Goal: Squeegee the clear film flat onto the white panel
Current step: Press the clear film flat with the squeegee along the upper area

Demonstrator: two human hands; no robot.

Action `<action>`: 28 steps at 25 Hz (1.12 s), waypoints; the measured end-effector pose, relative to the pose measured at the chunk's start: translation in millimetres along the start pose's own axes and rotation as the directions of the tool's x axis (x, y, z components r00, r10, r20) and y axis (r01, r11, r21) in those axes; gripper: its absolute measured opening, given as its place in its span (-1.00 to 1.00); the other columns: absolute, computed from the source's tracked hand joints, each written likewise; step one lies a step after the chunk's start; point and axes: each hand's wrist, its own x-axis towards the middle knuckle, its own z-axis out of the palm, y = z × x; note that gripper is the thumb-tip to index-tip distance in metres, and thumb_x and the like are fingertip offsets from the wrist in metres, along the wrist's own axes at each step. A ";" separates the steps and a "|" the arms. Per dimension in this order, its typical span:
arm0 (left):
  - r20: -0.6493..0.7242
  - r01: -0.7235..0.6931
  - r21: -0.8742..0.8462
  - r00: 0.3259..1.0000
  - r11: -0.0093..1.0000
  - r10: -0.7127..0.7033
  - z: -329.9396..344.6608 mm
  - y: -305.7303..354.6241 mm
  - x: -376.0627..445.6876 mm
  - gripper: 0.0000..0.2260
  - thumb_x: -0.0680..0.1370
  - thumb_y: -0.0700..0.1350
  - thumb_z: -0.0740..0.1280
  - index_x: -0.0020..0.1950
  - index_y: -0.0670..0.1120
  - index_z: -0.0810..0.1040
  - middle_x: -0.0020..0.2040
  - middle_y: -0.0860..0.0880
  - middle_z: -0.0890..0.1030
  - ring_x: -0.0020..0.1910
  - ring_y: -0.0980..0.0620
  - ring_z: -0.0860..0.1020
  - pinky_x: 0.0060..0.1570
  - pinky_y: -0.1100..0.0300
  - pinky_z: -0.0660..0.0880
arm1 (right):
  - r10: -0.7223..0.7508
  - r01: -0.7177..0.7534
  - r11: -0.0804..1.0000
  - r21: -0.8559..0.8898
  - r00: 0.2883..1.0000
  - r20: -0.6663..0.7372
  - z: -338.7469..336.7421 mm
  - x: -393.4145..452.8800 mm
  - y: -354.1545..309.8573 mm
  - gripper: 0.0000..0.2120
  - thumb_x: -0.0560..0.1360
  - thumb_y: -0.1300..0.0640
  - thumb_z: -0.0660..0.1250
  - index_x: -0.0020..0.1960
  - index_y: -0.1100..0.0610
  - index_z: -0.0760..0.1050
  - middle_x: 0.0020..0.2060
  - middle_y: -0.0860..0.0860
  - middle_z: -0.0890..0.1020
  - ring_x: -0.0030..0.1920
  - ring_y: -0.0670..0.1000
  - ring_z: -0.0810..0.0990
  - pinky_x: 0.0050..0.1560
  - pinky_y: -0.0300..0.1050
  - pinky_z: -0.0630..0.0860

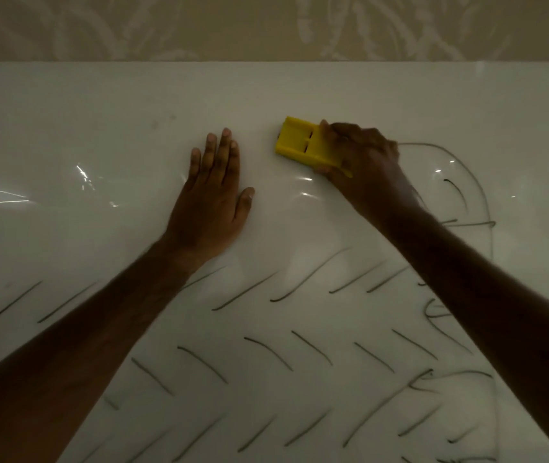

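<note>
A white panel [106, 105] fills the view, marked with several dark pen strokes. Clear film [49, 192] lies over it, showing as shiny wrinkles and glints across the middle. My left hand [213, 202] presses flat on the film, fingers together and pointing away from me. My right hand [363, 162] grips a yellow plastic squeegee [299, 143], whose free edge points left and rests on the film just right of my left fingertips.
A beige patterned wall [266, 25] rises behind the panel's far edge. A curved pen outline [460, 162] lies right of my right hand. Rows of slanted pen strokes [266, 352] cover the near half of the panel.
</note>
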 end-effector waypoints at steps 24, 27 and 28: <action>-0.037 0.000 0.011 0.999 1.000 0.001 6.6 20.7 14.4 -0.39 0.74 0.02 -0.01 0.72 -0.29 0.11 0.75 -0.26 0.10 0.72 -0.37 0.06 0.68 -0.26 -0.03 | -0.182 0.183 0.983 -0.033 0.982 0.050 -36.6 -104.8 49.8 -0.44 0.61 -0.15 0.31 0.52 0.10 0.45 0.41 0.05 0.56 0.27 0.19 0.56 0.26 0.18 0.46; -0.034 -0.022 0.004 0.999 1.000 0.022 8.1 28.0 17.2 -0.41 0.75 0.01 0.00 0.73 -0.27 0.14 0.75 -0.23 0.12 0.71 -0.38 0.07 0.68 -0.30 0.00 | -0.114 0.117 0.990 -0.084 0.993 0.038 -46.4 -84.3 85.5 -0.42 0.59 -0.17 0.32 0.53 0.08 0.44 0.40 0.07 0.57 0.26 0.24 0.58 0.22 0.21 0.50; -0.037 -0.024 0.002 0.999 1.000 0.024 8.8 31.4 19.7 -0.41 0.75 0.01 0.00 0.72 -0.27 0.15 0.74 -0.23 0.13 0.71 -0.38 0.08 0.67 -0.31 0.01 | -0.064 0.067 0.994 -0.084 0.997 0.031 -48.6 -66.2 95.3 -0.39 0.59 -0.21 0.29 0.55 0.05 0.42 0.42 0.07 0.56 0.28 0.25 0.57 0.23 0.21 0.49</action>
